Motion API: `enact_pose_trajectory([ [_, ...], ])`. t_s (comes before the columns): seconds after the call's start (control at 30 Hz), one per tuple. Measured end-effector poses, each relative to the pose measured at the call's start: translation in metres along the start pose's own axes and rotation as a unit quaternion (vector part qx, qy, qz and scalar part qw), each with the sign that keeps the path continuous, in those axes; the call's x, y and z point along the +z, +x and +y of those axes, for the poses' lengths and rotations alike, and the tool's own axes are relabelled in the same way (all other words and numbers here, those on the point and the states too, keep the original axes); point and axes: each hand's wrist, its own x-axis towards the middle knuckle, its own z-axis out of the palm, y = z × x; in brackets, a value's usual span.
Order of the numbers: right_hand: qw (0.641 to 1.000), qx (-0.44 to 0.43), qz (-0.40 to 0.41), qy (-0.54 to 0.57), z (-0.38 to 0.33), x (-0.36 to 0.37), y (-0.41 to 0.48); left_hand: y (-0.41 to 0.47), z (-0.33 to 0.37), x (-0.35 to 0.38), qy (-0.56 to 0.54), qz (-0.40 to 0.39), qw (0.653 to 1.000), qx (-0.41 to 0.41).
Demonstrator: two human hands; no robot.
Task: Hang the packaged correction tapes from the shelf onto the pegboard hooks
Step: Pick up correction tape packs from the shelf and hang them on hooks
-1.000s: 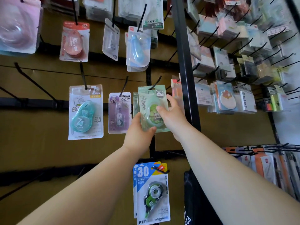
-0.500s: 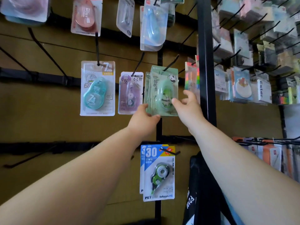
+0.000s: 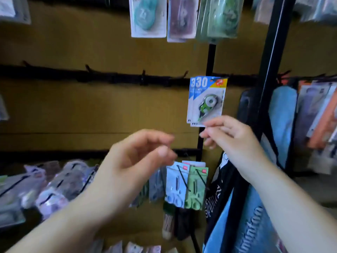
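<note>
The green panda correction tape pack [image 3: 222, 15] hangs on its hook at the top, beside a purple pack [image 3: 182, 17] and a teal pack [image 3: 147, 15]. Neither hand touches it. My left hand [image 3: 138, 161] hovers low in front of the board, fingers loosely curled and holding nothing. My right hand [image 3: 231, 139] is also empty, its fingertips just in front of the lower edge of a hanging blue "30" pack [image 3: 207, 101]. Several loose packaged tapes [image 3: 45, 189] lie piled on the shelf at lower left.
A black rail [image 3: 109, 77] with several bare hooks crosses the brown board at mid height. Light blue and green packs [image 3: 186, 185] hang on lower hooks. A black upright post [image 3: 269, 70] and a blue and black bag [image 3: 246, 216] stand to the right.
Both hands have let go of the green panda pack, which stays on its hook, and have dropped down. The view has tilted down toward the shelf.
</note>
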Motion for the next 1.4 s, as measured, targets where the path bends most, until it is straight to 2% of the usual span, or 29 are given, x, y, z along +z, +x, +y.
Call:
enact_pose_trajectory([
  [0.07,0.996,0.071,-0.053,0.007,0.032,0.02,-0.028,-0.037,-0.039,-0.011,0.002,0.004,0.996,-0.091],
  [0.17,0.981,0.172,-0.085,0.007,0.082,0.053,-0.059,-0.082,-0.105,-0.028,0.045,0.032,0.975,-0.213],
  [0.27,0.958,0.261,-0.121,0.011,0.126,0.086,-0.08,-0.122,-0.172,-0.044,0.037,0.085,0.935,-0.343],
  [0.4,0.904,0.394,-0.163,0.01,0.187,0.125,-0.104,-0.159,-0.248,-0.05,0.063,0.078,0.884,-0.456],
  [0.5,0.848,0.491,-0.197,-0.036,0.241,0.15,-0.128,-0.171,-0.295,-0.048,0.1,0.07,0.862,-0.492],
  [0.6,0.805,0.523,-0.248,-0.128,0.286,0.162,-0.137,-0.178,-0.339,-0.048,0.143,0.06,0.846,-0.51],
  [0.7,0.795,0.546,-0.222,-0.143,0.317,0.173,-0.128,-0.182,-0.374,-0.05,0.238,0.027,0.817,-0.524],
  [0.8,0.781,0.577,-0.196,-0.136,0.342,0.192,-0.129,-0.178,-0.403,-0.068,0.258,0.09,0.788,-0.551],
  [0.87,0.779,0.593,-0.17,-0.113,0.357,0.206,-0.135,-0.175,-0.418,-0.088,0.261,0.135,0.78,-0.552],
  [0.97,0.778,0.612,-0.121,-0.073,0.374,0.227,-0.139,-0.178,-0.436,-0.111,0.303,0.145,0.757,-0.561],
  [1.03,0.763,0.637,-0.099,-0.045,0.385,0.235,-0.141,-0.183,-0.441,-0.113,0.321,0.101,0.744,-0.577],
  [1.13,0.747,0.659,-0.083,-0.015,0.405,0.244,-0.15,-0.185,-0.451,-0.102,0.446,-0.104,0.697,-0.551],
  [1.2,0.741,0.667,-0.082,-0.003,0.417,0.248,-0.154,-0.181,-0.455,-0.093,0.477,-0.185,0.678,-0.528],
  [1.33,0.761,0.646,-0.062,-0.009,0.421,0.256,-0.15,-0.181,-0.464,-0.084,0.477,-0.233,0.664,-0.526],
  [1.4,0.763,0.643,-0.06,0.001,0.424,0.258,-0.15,-0.185,-0.467,-0.082,0.466,-0.241,0.668,-0.528],
])
